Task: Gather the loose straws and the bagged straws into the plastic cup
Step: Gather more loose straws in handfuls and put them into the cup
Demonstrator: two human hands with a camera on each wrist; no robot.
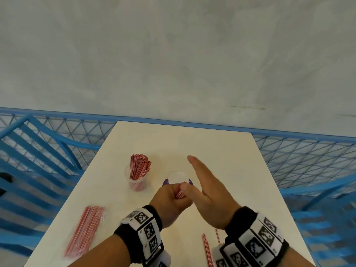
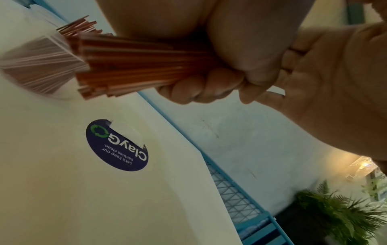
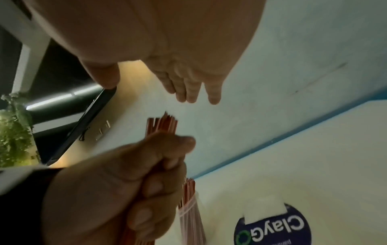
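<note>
My left hand [image 1: 173, 197] grips a bundle of red-and-white loose straws [image 1: 180, 190] in a fist above the middle of the white table [image 1: 221, 160]; the bundle [image 2: 136, 66] fans out past the fingers. My right hand [image 1: 208, 191] is beside it, fingers straight, thumb near the bundle's top, holding nothing. The clear plastic cup [image 1: 137, 179], to the left, stands upright and is full of straws. A clear bag of straws [image 1: 84, 233] lies flat at the near left. A few loose straws [image 1: 207, 249] lie near the front edge by my right wrist.
A round dark-blue sticker [image 1: 167, 182] partly covered by a white patch sits on the table just beyond my hands. Blue chairs [image 1: 38, 155] and a blue mesh fence [image 1: 300, 151] surround the table. A grey wall stands behind.
</note>
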